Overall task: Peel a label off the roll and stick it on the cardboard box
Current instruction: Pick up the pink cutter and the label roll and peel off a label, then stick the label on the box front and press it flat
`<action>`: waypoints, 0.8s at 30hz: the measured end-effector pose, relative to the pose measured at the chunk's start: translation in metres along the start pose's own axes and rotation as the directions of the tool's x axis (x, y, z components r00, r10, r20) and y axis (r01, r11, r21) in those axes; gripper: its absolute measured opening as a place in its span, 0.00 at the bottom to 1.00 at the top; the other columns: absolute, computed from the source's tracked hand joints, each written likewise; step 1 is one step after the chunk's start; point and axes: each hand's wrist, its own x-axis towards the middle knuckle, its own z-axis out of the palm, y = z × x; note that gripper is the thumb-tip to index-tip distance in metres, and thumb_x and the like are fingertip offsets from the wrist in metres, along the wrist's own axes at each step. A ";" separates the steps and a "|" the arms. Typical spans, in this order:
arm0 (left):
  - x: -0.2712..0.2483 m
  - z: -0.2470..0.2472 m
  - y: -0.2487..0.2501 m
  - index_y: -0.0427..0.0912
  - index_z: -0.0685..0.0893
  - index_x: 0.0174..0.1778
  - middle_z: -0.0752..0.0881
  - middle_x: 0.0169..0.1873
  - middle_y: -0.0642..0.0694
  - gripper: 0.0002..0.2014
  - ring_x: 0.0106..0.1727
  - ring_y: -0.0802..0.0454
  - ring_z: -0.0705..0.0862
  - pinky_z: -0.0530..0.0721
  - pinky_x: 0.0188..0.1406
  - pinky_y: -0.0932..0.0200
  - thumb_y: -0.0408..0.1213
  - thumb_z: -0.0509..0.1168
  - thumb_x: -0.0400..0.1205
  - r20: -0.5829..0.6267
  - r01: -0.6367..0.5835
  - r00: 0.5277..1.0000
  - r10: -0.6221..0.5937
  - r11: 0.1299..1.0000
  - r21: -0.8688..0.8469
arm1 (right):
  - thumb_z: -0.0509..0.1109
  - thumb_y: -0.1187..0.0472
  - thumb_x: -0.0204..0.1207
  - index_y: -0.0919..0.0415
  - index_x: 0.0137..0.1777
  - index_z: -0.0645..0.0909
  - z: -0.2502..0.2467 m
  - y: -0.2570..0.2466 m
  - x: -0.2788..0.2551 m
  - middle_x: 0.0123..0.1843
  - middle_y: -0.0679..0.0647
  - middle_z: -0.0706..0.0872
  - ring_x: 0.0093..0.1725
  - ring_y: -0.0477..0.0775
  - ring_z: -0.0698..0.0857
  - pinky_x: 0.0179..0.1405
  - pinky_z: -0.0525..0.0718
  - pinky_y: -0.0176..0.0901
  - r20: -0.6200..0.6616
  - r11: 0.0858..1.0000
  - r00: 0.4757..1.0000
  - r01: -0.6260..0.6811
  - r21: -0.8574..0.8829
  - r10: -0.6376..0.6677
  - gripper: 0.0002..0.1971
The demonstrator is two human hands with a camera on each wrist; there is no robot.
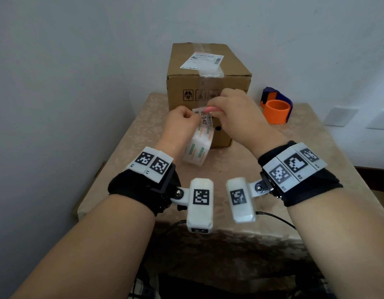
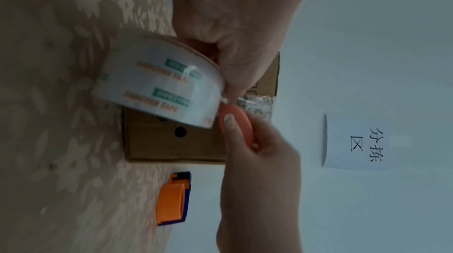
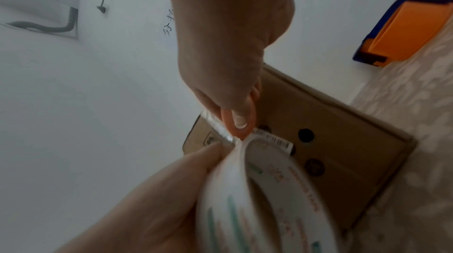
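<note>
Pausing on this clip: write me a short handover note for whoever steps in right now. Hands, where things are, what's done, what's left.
Left hand: grips the roll, held up in front of the cardboard box.
Right hand: pinches a small pink-orange tool at the roll's free edge, beside a barcode label.
The box stands on the table; a shipping label is already on its top. An orange and blue tape dispenser sits to the box's right.
Done: roll picked up, edge being worked loose.
Left: peel the label fully off and stick it on the box.
</note>
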 end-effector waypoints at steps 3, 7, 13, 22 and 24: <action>0.004 -0.012 0.001 0.48 0.75 0.36 0.84 0.35 0.52 0.09 0.30 0.59 0.83 0.76 0.17 0.71 0.36 0.62 0.83 -0.011 -0.042 0.999 0.043 0.998 0.052 | 0.64 0.56 0.81 0.57 0.57 0.84 -0.007 0.018 -0.005 0.51 0.52 0.83 0.52 0.50 0.79 0.49 0.74 0.37 -0.055 0.978 0.993 -0.090 0.189 0.102 0.11; 0.008 -0.026 0.001 0.43 0.78 0.46 0.83 0.36 0.53 0.03 0.32 0.60 0.82 0.74 0.25 0.68 0.36 0.60 0.83 -0.021 -0.024 0.999 0.025 0.999 0.045 | 0.63 0.57 0.82 0.59 0.60 0.80 -0.010 0.033 -0.018 0.51 0.48 0.83 0.50 0.45 0.80 0.43 0.75 0.27 -0.142 0.906 0.959 -0.175 0.384 0.245 0.11; -0.010 -0.018 0.014 0.49 0.78 0.42 0.84 0.40 0.52 0.06 0.40 0.55 0.82 0.75 0.33 0.62 0.35 0.62 0.83 0.236 -0.211 0.954 0.186 0.973 0.089 | 0.62 0.61 0.82 0.62 0.63 0.79 0.004 0.045 -0.029 0.54 0.52 0.84 0.52 0.48 0.81 0.48 0.78 0.34 -0.098 0.854 0.932 -0.275 0.442 0.350 0.12; -0.032 0.065 0.019 0.41 0.79 0.58 0.81 0.33 0.49 0.08 0.39 0.47 0.79 0.76 0.40 0.54 0.34 0.60 0.84 0.656 -0.666 0.685 0.317 0.637 0.388 | 0.67 0.62 0.79 0.65 0.61 0.80 0.013 0.108 -0.079 0.50 0.58 0.83 0.46 0.54 0.79 0.39 0.78 0.36 0.100 0.548 0.678 -0.665 0.507 0.729 0.13; -0.028 0.079 0.017 0.40 0.77 0.61 0.78 0.34 0.55 0.11 0.41 0.50 0.76 0.71 0.39 0.58 0.33 0.57 0.85 0.671 -0.703 0.672 0.314 0.555 0.444 | 0.68 0.64 0.78 0.64 0.59 0.81 0.012 0.117 -0.092 0.46 0.55 0.82 0.45 0.53 0.78 0.33 0.73 0.33 0.115 0.501 0.632 -0.700 0.510 0.766 0.11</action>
